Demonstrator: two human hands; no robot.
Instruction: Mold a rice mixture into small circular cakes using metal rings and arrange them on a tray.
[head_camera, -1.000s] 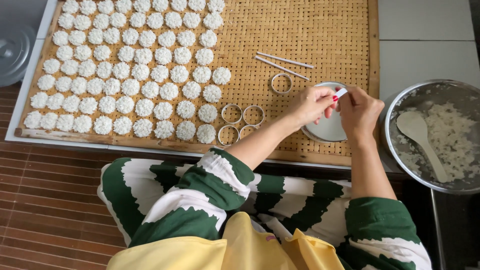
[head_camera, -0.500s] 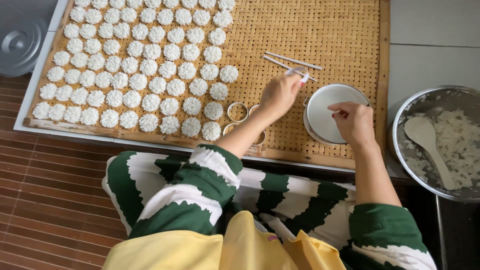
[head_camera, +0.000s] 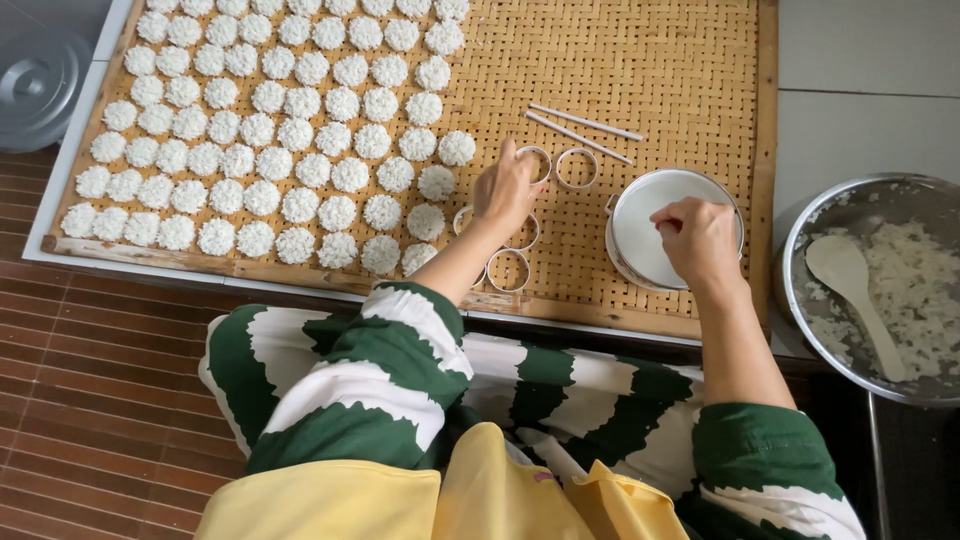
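My left hand rests on the woven bamboo tray, its fingertips pinching a small white ring mould. A second ring lies just to its right, and more rings sit under and beside my wrist. Rows of round white rice cakes fill the tray's left half, ending right by this hand. My right hand hovers over a white bowl with its fingers curled shut; nothing shows in them.
Two thin white sticks lie on the tray beyond the rings. A metal pot of white rice with a pale paddle stands at the right. A grey metal lid sits far left. Dark wooden floor slats lie below.
My left hand left the bowl, crossed leftwards over the tray and came down beside the rice cakes with a ring. My right hand stayed over the bowl.
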